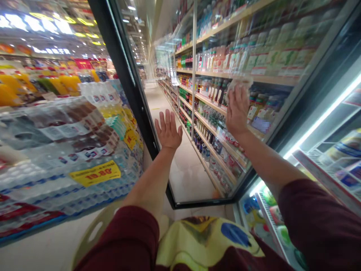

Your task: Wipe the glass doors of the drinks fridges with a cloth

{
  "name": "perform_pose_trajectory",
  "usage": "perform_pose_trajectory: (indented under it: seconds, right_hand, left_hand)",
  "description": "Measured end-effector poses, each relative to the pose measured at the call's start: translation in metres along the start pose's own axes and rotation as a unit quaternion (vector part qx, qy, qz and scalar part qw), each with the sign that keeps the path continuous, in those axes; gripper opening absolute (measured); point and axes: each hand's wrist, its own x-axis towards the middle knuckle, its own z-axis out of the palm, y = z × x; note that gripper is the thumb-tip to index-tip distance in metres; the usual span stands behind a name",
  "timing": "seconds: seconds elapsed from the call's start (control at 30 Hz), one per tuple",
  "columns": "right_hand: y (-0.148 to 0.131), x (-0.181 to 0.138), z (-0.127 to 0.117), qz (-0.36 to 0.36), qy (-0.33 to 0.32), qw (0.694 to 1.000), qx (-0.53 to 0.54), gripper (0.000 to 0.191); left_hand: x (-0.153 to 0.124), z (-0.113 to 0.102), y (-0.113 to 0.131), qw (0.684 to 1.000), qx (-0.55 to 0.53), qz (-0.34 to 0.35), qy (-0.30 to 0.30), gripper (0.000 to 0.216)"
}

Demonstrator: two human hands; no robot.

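An open glass fridge door (186, 177) with a black frame stands in front of me. My left hand (168, 130) lies flat on the glass near the frame's edge, fingers spread and holding nothing. My right hand (237, 111) is higher and further right on the same pane, and its fingers press a crumpled white cloth (241, 81) against the glass. The cloth is blurred. Both arms wear dark red sleeves.
Shrink-wrapped packs of bottled water (84, 150) with a yellow price tag (96, 173) are stacked at the left. The lit fridge interior (332, 158) with wire shelves is at the right. Drink shelves and a long aisle show through the glass. A yellow patterned fabric (203, 241) lies below my arms.
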Motion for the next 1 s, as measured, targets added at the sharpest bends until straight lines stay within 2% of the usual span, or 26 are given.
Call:
perform_pose_trajectory:
  seconds: [0.1,0.27,0.4,0.5,0.63,0.7,0.9,1.0]
  right_hand:
    - [0.004,0.001,-0.004,0.034,0.02,0.999,0.0,0.061]
    - [0.012,-0.037,0.003,0.015,0.009,1.0,0.005,0.058]
    - [0.038,-0.014,-0.001,0.022,0.08,0.996,0.012,0.061]
    - [0.049,-0.008,-0.001,0.041,0.104,0.993,0.031,0.064]
    - [0.049,-0.047,0.012,0.064,0.127,0.989,0.046,0.064]
    - [0.056,-0.056,0.015,0.065,0.13,0.989,0.04,0.064]
    - [0.099,-0.008,-0.002,0.1,0.155,0.983,0.023,0.073]
    - [0.096,-0.021,-0.003,0.138,0.119,0.983,0.007,0.07]
  left_hand:
    - [0.0,0.0,0.0,1.0,-0.004,-0.003,0.0,0.076]
    - [-0.001,-0.001,0.001,1.0,-0.006,-0.005,-0.002,0.075]
    - [0.0,-0.001,0.002,1.0,-0.008,-0.009,-0.007,0.075]
    - [-0.001,-0.002,0.002,1.0,-0.006,-0.012,-0.006,0.074]
    - [-0.002,-0.002,0.003,1.0,-0.002,-0.009,-0.009,0.073]
    - [-0.002,-0.002,0.003,1.0,-0.003,-0.009,-0.01,0.073]
    - [-0.002,-0.002,0.003,1.0,-0.005,-0.009,-0.003,0.072]
    - [-0.003,-0.002,0.003,1.0,0.002,-0.001,0.002,0.072]
